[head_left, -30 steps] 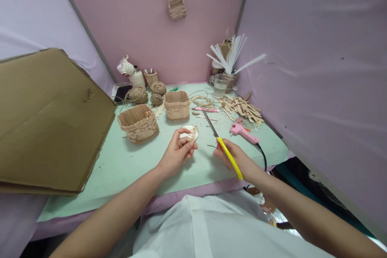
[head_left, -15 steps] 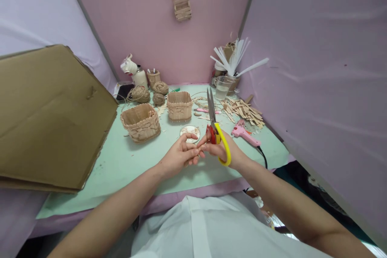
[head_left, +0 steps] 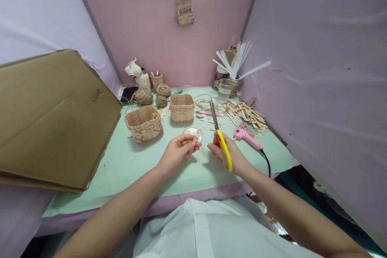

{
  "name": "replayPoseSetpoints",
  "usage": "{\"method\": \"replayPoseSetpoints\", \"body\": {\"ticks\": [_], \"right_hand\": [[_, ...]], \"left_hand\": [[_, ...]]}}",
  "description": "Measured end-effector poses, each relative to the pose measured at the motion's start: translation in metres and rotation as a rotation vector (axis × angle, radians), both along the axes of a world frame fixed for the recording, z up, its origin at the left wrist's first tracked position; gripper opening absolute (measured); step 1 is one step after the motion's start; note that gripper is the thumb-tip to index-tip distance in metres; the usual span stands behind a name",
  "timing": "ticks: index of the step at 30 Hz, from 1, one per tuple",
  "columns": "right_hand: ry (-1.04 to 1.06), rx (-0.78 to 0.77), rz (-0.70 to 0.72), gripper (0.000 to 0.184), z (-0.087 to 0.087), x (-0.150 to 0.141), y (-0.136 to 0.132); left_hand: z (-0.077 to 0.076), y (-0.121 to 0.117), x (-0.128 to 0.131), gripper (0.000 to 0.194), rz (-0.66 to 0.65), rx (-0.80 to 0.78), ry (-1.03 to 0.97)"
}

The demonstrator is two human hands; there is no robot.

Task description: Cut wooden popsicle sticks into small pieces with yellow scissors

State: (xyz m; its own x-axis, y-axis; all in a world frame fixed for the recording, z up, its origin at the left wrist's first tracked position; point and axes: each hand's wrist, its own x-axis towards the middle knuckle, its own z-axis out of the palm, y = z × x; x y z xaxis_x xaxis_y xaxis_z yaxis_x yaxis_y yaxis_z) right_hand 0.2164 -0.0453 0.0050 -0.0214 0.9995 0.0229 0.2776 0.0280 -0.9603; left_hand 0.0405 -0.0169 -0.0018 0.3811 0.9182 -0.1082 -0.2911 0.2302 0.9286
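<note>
The two bare hands work above the table, near the middle of its near edge and apart from each other. The left hand pinches a small pale strip between thumb and fingers; the strip's lower end projects below the fingertips, toward the near edge. The right hand grasps the yellow-and-red-handled scissors, their blades directed at the far edge. The strip thus lies to the left of the scissors, well short of the blades. A round white dish rests just beyond the left fingers. Farther off, toward the left edge, stands a wooden basket; near the right edge lie a pink glue gun and, behind it, a pile of wooden sticks.
</note>
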Motion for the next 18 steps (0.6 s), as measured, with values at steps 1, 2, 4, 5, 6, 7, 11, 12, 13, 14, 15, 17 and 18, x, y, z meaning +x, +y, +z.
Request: {"method": "replayPoseSetpoints", "body": {"ticks": [1, 2, 4, 5, 6, 7, 11, 12, 13, 14, 15, 17, 18], "right_hand": [[-0.033, 0.025, -0.008, 0.026, -0.002, 0.000, -0.002], [-0.067, 0.051, -0.017, 0.026, -0.004, 0.000, -0.003], [-0.129, 0.098, -0.030, 0.026, -0.009, 0.000, -0.005], [-0.157, 0.116, -0.035, 0.026, -0.011, -0.001, -0.006], [-0.182, 0.130, -0.036, 0.026, -0.013, -0.001, -0.007], [-0.207, 0.142, -0.033, 0.025, -0.015, -0.001, -0.007], [-0.369, 0.159, -0.019, 0.026, -0.015, -0.003, -0.011], [-0.432, 0.152, -0.018, 0.025, -0.013, -0.004, -0.012], [-0.503, 0.141, -0.019, 0.025, -0.012, -0.005, -0.014], [-0.578, 0.131, -0.022, 0.025, -0.011, -0.006, -0.015], [-0.652, 0.122, -0.026, 0.025, -0.011, -0.007, -0.016], [-0.782, 0.109, -0.033, 0.026, -0.010, -0.009, -0.017], [-0.832, 0.108, -0.034, 0.026, -0.010, -0.010, -0.018]], "left_hand": [[0.000, 0.001, 0.000, 0.026, 0.040, -0.007, 0.006], [0.001, 0.002, -0.001, 0.026, 0.072, -0.014, 0.011], [0.002, 0.003, -0.001, 0.027, 0.114, -0.020, 0.019], [0.002, 0.003, -0.001, 0.027, 0.126, -0.019, 0.021], [0.002, 0.002, -0.001, 0.027, 0.131, -0.012, 0.022], [0.003, 0.002, -0.001, 0.027, 0.135, 0.001, 0.022], [0.002, 0.002, -0.001, 0.022, 0.161, 0.060, 0.013], [0.002, 0.002, -0.001, 0.021, 0.165, 0.066, 0.003], [0.002, 0.002, -0.001, 0.020, 0.168, 0.068, -0.011], [0.003, 0.002, -0.001, 0.019, 0.168, 0.067, -0.025], [0.003, 0.002, -0.001, 0.018, 0.168, 0.065, -0.037], [0.006, 0.001, -0.002, 0.016, 0.166, 0.065, -0.052], [0.007, 0.001, -0.002, 0.016, 0.163, 0.067, -0.056]]}}
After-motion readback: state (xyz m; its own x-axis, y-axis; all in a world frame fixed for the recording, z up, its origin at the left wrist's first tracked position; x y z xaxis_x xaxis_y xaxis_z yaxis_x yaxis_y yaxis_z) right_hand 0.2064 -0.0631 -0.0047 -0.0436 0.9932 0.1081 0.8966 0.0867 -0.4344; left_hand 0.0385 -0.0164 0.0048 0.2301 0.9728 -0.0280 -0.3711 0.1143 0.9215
